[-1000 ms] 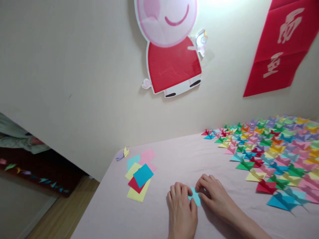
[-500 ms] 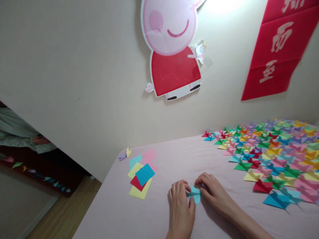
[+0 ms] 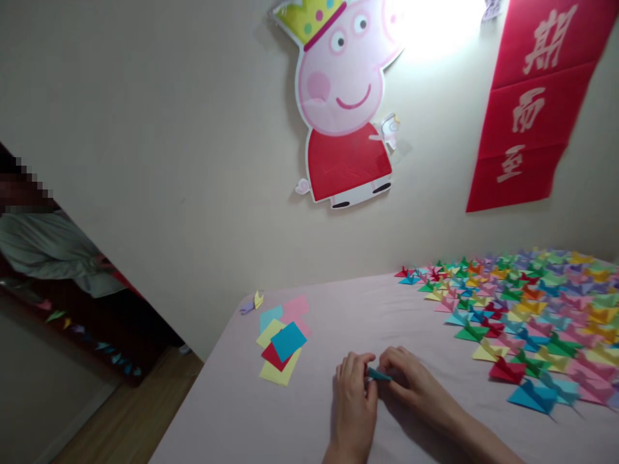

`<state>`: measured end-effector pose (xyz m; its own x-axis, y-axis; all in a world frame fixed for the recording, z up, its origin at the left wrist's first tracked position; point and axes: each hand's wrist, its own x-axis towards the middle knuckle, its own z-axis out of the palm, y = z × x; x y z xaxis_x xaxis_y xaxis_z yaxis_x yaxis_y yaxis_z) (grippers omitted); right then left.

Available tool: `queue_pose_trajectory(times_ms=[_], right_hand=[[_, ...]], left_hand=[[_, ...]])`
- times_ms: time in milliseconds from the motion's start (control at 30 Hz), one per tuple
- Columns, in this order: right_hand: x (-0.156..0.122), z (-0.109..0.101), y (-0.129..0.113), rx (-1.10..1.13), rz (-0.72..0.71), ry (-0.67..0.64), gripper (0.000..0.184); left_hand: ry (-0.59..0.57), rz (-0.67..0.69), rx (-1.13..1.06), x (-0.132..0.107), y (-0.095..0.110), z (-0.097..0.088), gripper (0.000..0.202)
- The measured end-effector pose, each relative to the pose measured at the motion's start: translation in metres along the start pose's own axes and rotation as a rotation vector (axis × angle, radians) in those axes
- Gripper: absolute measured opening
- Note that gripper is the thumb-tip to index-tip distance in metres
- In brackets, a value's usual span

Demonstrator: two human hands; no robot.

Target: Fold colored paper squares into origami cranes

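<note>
Small blue folded paper (image 3: 380, 374), edge-on, near part of the pink cloth (image 3: 232, 419), between the hands. Left hand (image 3: 354, 394) closed on its left end; right hand (image 3: 416, 385) pinches the right end; exact fingertip contact partly hidden. Loose squares (image 3: 289, 341) lie farther left, paper cranes (image 3: 507, 370) to the right. Handling, my judgement: steady the left end, match edges before pressing, run the crease firmly from the middle outward, spare the thin tips.
</note>
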<state>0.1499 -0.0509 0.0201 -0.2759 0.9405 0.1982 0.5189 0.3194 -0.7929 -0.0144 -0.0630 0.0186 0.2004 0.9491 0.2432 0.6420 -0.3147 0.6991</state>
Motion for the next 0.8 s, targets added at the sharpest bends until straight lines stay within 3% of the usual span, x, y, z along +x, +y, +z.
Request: queue_pose_trajectory(times_ms=[267,433,567,667,800], right_hand=[[0.002,-0.001,0.007,0.018,-0.227,0.119,0.008],[0.003,-0.004,0.013,-0.332,-0.383,0.148,0.018],[-0.002,-0.003,0.018,-0.521,-0.401,0.098,0.024],[-0.009,-0.007,0.022,-0.474,-0.326,0.018,0.026],[-0.017,-0.02,0.025,-0.346,-0.25,-0.075,0.022]], left_hand=[[0.04,-0.075,-0.135,0.008,-0.003,0.001,0.019],[0.058,-0.075,-0.086,0.006,-0.001,0.0,0.028],[-0.024,0.141,0.065,-0.005,-0.002,-0.006,0.036],[-0.113,0.321,0.171,-0.015,-0.009,-0.009,0.037],[-0.148,0.391,0.257,-0.022,-0.017,-0.007,0.042]])
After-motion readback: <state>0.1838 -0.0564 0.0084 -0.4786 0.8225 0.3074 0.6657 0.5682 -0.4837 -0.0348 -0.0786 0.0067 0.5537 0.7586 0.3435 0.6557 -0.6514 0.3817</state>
